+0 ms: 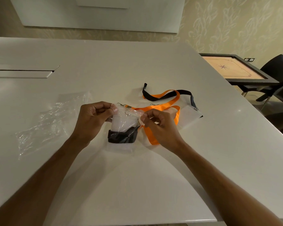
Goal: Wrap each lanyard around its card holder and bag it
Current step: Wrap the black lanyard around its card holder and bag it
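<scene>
A clear plastic bag (pixel 121 145) lies on the white table (pixel 137 176) and holds a card holder (pixel 123 124) with a black lanyard (pixel 122 136) wound around its lower half. My left hand (pixel 93 119) pinches the bag's top left corner. My right hand (pixel 160 126) pinches the top right corner, and the bag's mouth is stretched between them. Behind my right hand an orange lanyard (pixel 162 108) lies loose. A second black lanyard (pixel 168 94) runs to another card holder (pixel 189 116) at the right.
Several empty clear bags (pixel 52 121) lie crumpled at the left of the table. A cable slot (pixel 23 72) is set into the table at the far left. A carrom board table (pixel 235 70) and a black chair (pixel 277 75) stand at the right.
</scene>
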